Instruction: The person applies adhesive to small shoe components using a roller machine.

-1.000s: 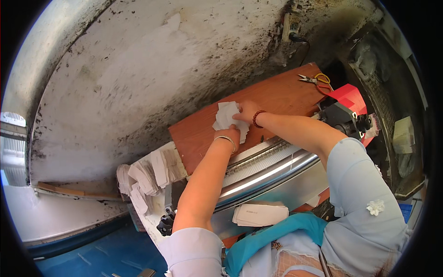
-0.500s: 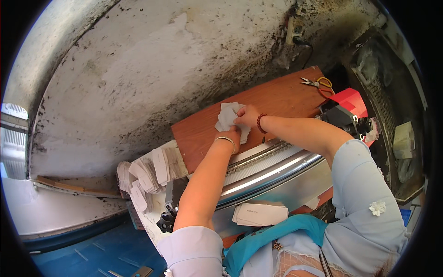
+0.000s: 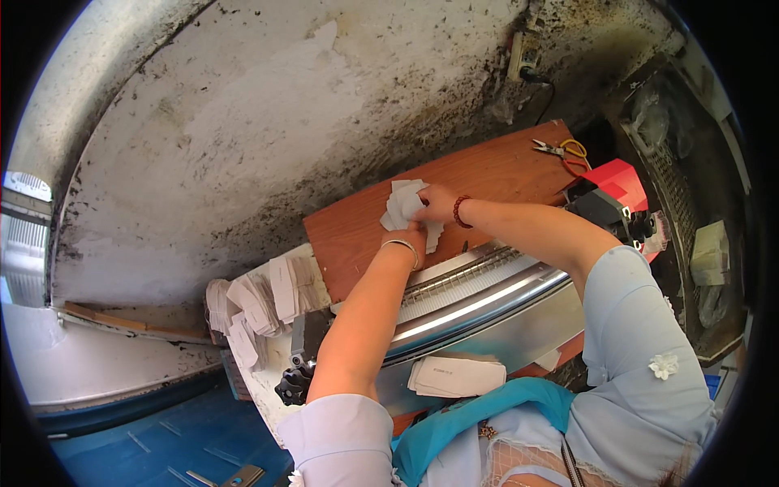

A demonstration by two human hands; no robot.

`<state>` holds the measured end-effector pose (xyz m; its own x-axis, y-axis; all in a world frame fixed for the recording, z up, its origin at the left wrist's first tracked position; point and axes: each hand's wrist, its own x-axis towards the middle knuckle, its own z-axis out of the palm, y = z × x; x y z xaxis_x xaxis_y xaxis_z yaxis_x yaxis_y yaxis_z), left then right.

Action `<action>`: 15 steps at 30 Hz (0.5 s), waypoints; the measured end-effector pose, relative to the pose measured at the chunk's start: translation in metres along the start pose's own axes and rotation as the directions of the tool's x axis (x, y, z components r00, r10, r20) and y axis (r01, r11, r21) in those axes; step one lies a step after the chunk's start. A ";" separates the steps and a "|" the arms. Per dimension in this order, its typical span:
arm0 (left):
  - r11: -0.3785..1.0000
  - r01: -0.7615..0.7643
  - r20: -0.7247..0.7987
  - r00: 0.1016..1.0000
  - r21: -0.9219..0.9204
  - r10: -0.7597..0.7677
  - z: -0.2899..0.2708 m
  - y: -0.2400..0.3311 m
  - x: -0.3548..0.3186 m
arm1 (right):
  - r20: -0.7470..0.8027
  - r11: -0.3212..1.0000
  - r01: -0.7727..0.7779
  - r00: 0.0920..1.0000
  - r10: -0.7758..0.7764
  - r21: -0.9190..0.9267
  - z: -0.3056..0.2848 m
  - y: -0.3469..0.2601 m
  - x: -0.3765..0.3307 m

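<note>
Over a reddish-brown wooden board, both hands are together at a small overlapping pile of pale flat pieces; I cannot tell whether they are cloth or paper. My left hand grips the near edge of the pile, its fingers partly hidden. Beside it, my right hand pinches the pile's right side, fingers bent and thumb towards the left hand. Some pieces stick out below the right hand. Just in front of the board runs a long metal machine with a row of fine teeth, under my forearms.
Tied bundles of pale pieces stand at the left end. Another stack lies near my body. Pliers with orange and yellow handles rest on the board's far right. Beyond are a red cover, a stained wall and a socket.
The view has shifted slightly. Both hands stay at the pile, with the right fingers a little more curled over its edge; little else differs.
</note>
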<state>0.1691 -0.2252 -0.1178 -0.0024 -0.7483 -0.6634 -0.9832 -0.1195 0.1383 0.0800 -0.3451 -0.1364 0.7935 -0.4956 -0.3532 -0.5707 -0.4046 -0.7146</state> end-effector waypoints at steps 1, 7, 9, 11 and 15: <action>1.000 0.000 -0.003 1.000 0.003 0.000 -0.001 0.000 0.000 | 0.054 0.998 0.051 0.997 -0.053 0.029 -0.001 -0.001 -0.001; 1.000 -0.028 0.009 1.000 -0.013 0.028 -0.004 0.006 -0.006 | -0.438 0.987 -0.078 0.889 0.132 0.138 -0.024 0.017 0.005; 0.996 -0.018 -0.038 0.999 -0.089 0.014 0.006 -0.006 0.000 | -0.409 0.993 -0.029 0.910 0.075 0.119 -0.034 -0.002 -0.015; 0.993 -0.021 -0.071 0.997 -0.120 0.013 0.002 -0.005 0.001 | -0.380 0.994 0.005 0.924 0.036 0.106 -0.050 -0.020 -0.050; 0.967 0.004 -0.171 0.984 -0.253 -0.049 -0.002 -0.006 -0.003 | -0.394 0.904 0.331 0.895 -0.209 0.271 -0.052 -0.059 -0.150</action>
<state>0.1751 -0.2238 -0.1156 0.0766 -0.8420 -0.5340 -0.9050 -0.2835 0.3172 -0.0169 -0.2870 -0.0098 0.7464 -0.6616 0.0714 -0.1965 -0.3216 -0.9263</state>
